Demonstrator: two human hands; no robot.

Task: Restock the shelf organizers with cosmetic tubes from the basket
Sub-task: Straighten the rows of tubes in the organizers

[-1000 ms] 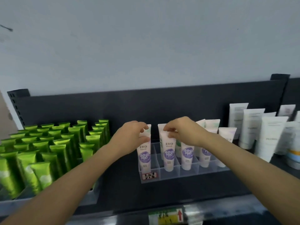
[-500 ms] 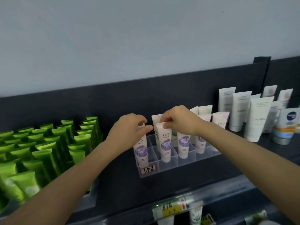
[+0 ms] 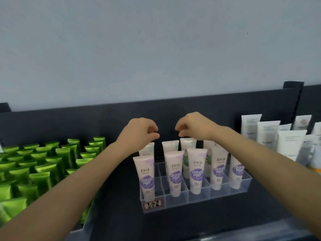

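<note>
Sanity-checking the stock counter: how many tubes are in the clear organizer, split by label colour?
Purple-label tubes, front row: 5
Green-print tubes, back row: 4 visible
Total: 9 visible; the right forearm covers the far end of the back row, so more may be hidden there.

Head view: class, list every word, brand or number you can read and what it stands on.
"美加净": on the purple tubes in the clear organizer.
Print in the purple circles below it: too blurred.
Front tag on the organizer: too blurred.
"FL": starts a word on the white tubes at right; rest blurred.
On the green tubes: nothing readable.
</note>
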